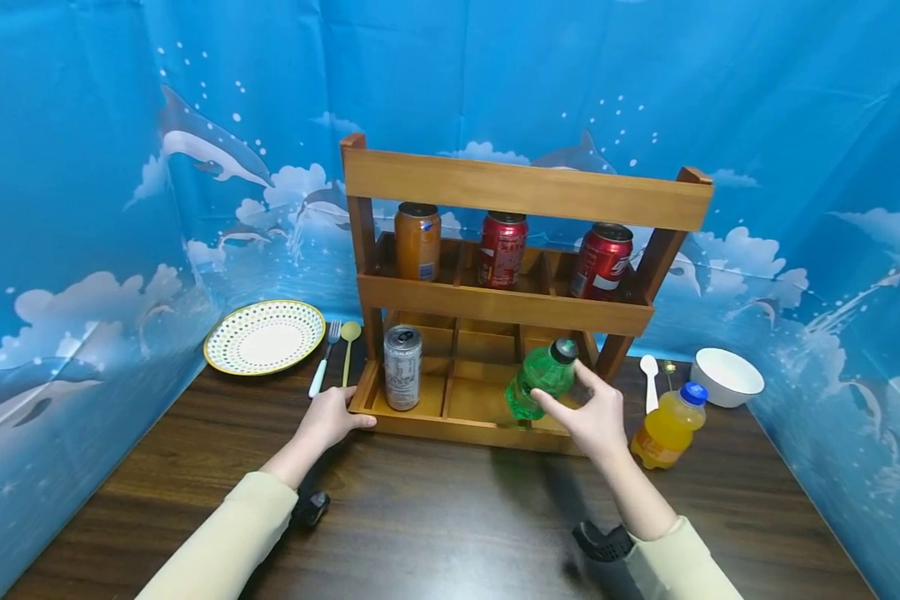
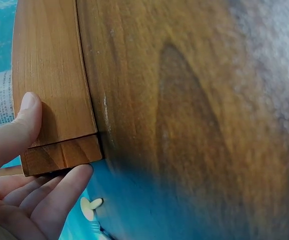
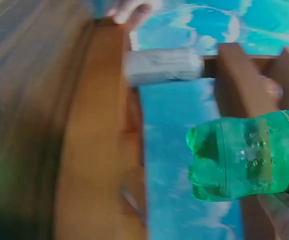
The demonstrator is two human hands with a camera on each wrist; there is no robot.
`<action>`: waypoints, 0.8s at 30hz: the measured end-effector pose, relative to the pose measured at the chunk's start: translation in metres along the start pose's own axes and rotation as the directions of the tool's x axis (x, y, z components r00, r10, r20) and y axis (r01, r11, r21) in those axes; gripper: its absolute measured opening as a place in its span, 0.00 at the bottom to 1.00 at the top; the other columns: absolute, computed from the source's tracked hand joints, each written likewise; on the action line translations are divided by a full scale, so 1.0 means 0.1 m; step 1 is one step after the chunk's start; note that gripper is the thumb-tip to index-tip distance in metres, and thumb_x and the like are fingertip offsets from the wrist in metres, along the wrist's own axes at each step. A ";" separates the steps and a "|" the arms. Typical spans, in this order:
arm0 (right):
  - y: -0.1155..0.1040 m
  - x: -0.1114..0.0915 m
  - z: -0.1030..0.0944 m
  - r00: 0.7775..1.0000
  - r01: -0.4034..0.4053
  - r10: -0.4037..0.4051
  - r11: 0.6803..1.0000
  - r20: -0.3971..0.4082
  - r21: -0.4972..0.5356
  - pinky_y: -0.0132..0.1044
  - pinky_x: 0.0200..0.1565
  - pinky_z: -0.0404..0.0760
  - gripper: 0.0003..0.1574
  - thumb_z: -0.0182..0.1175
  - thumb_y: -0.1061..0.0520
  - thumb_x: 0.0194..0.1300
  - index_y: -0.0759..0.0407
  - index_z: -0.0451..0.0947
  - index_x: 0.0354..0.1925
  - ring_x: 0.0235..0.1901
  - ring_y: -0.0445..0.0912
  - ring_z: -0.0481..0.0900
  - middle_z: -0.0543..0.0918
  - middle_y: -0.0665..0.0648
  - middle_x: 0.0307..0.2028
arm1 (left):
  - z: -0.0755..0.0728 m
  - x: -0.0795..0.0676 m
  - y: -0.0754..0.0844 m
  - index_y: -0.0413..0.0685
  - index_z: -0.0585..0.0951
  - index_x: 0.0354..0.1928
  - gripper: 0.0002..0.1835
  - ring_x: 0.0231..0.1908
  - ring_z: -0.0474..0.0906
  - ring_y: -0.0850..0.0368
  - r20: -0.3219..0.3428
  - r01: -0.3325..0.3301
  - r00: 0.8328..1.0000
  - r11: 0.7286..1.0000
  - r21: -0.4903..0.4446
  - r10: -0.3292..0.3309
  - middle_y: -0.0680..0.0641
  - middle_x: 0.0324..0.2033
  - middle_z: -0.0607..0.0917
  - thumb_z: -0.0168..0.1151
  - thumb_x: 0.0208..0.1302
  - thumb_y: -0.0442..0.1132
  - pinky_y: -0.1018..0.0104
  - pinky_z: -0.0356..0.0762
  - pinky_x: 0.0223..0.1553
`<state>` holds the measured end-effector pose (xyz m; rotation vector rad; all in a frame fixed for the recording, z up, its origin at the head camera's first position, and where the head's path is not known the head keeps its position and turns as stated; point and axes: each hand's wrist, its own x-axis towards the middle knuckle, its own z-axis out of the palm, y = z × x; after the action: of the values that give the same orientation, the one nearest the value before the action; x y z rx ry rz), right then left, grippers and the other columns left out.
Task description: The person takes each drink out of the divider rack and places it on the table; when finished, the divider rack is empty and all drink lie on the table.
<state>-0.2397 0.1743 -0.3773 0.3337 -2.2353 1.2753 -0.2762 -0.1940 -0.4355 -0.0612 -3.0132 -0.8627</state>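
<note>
Status: looks partway, my read. Green bottle [image 1: 537, 377] is in the right hand [image 1: 598, 418], thumb on one side and fingers on the other, opened only to bottle width. It's tilted, cap up by the right fingers, base angled away toward the lower tier [image 1: 474, 402] of the rack [image 1: 525, 185]. Base looks off the wood in the right wrist view, but that's blurry; can't confirm contact. I'd call it not yet seated.

Left hand [image 1: 333, 418] is closed around the rack's near corner, thumb on the front board, fingers around the end. Probably steadying it.

Done, as it lies: silver can [image 1: 402, 372] upright in the lower tier, just beyond the left hand and to its right. Upper tier, beyond both hands: orange can [image 1: 417, 243] on the left hand's side, one red can [image 1: 503, 254] between the hands, another red can [image 1: 602, 265] beyond the right.

Left: green bottle to set down. Orange-drink bottle [image 1: 667, 429] stands outside the rack, right of the right hand; possibly also pending, can't tell. Plate [image 1: 262, 333] beyond the left hand and bowl [image 1: 729, 375] beyond the right look uninvolved.
</note>
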 end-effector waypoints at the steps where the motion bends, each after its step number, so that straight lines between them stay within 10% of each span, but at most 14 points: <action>1: -0.03 -0.01 -0.10 1.000 -0.017 0.017 1.000 0.000 0.004 0.25 0.36 0.77 0.32 0.69 0.48 0.42 0.52 0.76 0.49 0.35 0.34 0.80 0.83 0.52 0.38 | 0.00 0.00 0.00 0.36 0.72 0.54 0.38 0.48 0.74 0.43 0.003 0.002 1.000 1.000 0.000 -0.002 0.36 0.48 0.78 0.68 0.42 0.52 0.50 0.70 0.48; 9: -0.12 -0.22 -0.89 0.991 -0.084 0.071 0.990 -0.116 -0.113 0.18 0.31 0.74 0.26 0.70 0.58 0.41 0.55 0.78 0.43 0.32 0.27 0.76 0.78 0.32 0.30 | -0.01 0.01 0.02 0.34 0.70 0.54 0.39 0.50 0.72 0.41 0.015 0.009 1.000 1.000 0.007 -0.009 0.34 0.50 0.76 0.68 0.43 0.52 0.49 0.69 0.49; 16: 0.12 -0.38 -1.48 0.950 -0.263 0.191 0.915 -0.245 -0.307 0.17 0.26 0.68 0.29 0.70 0.53 0.41 0.56 0.77 0.45 0.25 0.21 0.70 0.71 0.24 0.24 | -0.02 0.02 0.03 0.34 0.69 0.55 0.41 0.51 0.71 0.40 0.035 0.025 0.999 1.000 0.005 -0.025 0.34 0.51 0.75 0.67 0.42 0.54 0.48 0.68 0.49; 24: 0.67 -0.46 -1.97 0.904 -0.425 0.399 0.810 -0.152 -0.405 0.22 0.23 0.70 0.43 0.63 0.41 0.49 0.61 0.65 0.59 0.24 0.16 0.63 0.70 0.28 0.27 | -0.04 0.03 0.05 0.33 0.69 0.55 0.41 0.51 0.71 0.40 0.063 0.045 0.997 0.999 0.010 -0.045 0.33 0.51 0.74 0.67 0.43 0.54 0.48 0.68 0.50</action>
<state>-0.1679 0.3744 -0.3711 -0.3769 -2.5397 0.9186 -0.2793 -0.1918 -0.4300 -0.0206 -3.0881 -0.8677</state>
